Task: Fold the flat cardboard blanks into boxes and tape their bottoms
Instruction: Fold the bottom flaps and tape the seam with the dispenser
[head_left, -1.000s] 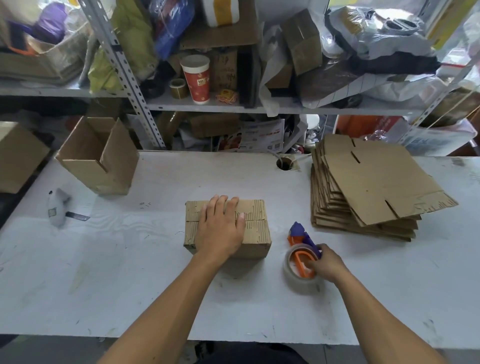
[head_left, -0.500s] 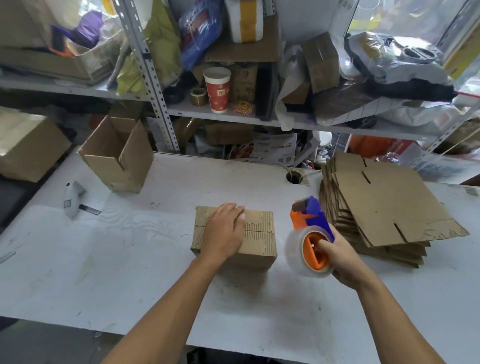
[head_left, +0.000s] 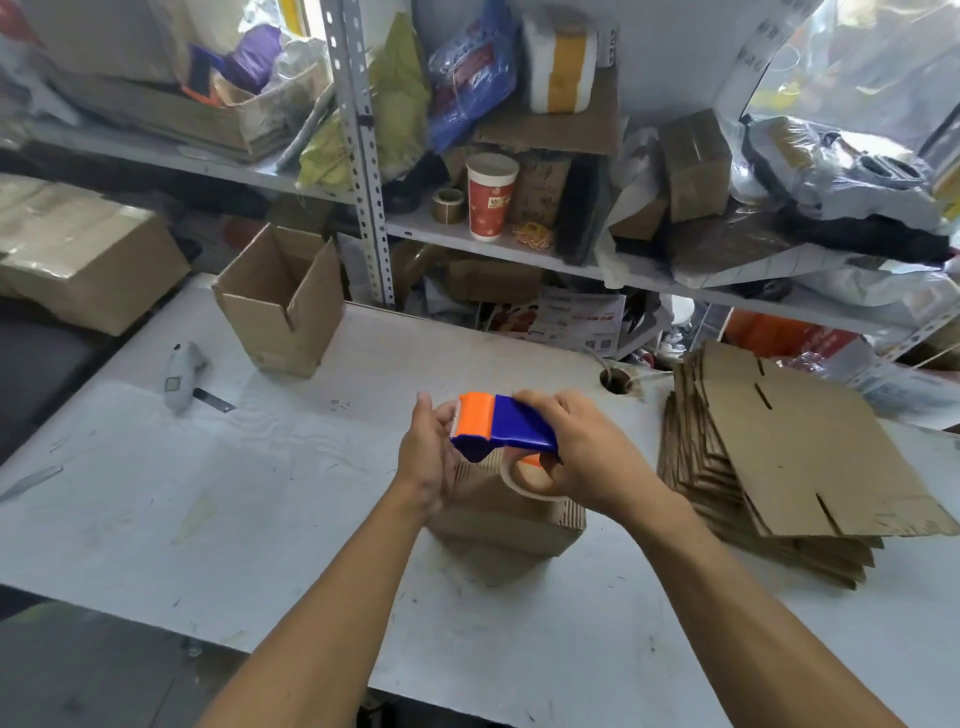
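A folded cardboard box lies bottom-up in the middle of the white table. Above its far edge my right hand grips an orange and blue tape dispenser with a clear tape roll. My left hand is at the box's left end, fingers raised against the dispenser's orange front. Whether those fingers pinch tape is hidden. A stack of flat cardboard blanks lies to the right.
An open, upright folded box stands at the table's back left. A white box cutter lies left of centre. A cable hole is behind the hands. Cluttered metal shelves rise behind the table, a large carton at left.
My right hand lifted the tape dispenser off the table and brought it over the box. My left hand left the box top and rose to the dispenser's front.
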